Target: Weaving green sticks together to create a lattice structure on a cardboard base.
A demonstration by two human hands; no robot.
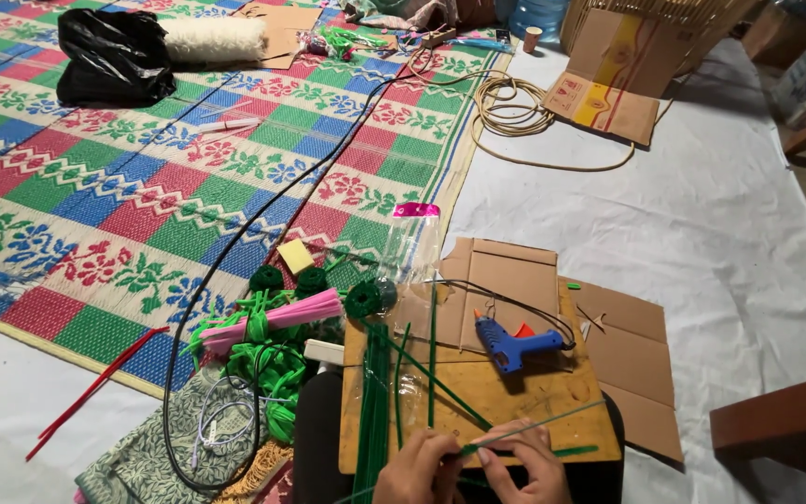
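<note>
- At the bottom edge of the frame, the left hand (419,471) and the right hand (524,467) meet over a wooden board (515,392), both pinching one thin green stem (538,427) that runs up and to the right from the fingertips.
- Both hands are closed narrowly around the stem, fingers curled; how firm the grip is cannot be told.
- The board rests across the person's lap, on top of flattened brown cardboard (627,345).
- One blue glue gun (513,343) lies on the board, its black cord (235,252) trailing away over the patterned mat (95,177).
- A bundle of dark green stems (375,392) lies along the board's left side; three more lie loose and crossed nearer the middle.
- A clear plastic bag (412,252) with a pink top strip lies at the board's upper left corner; its contents cannot be made out.
- Three dark green rolls (363,299) sit in a row at the mat's edge, beside one yellow square pad (295,255).
- One bundle of pink sticks (282,317) lies over a heap of bright green cord (272,369).
- Far off, one black plastic bag (112,56) sits closed beside one white fluffy roll (213,39).
- A woven basket (646,14) stands at top right, an open cardboard box (608,79) leaning against it; the contents of both are hidden.
- One coil of pale rope (510,107) lies on the white sheet (720,233).
</note>
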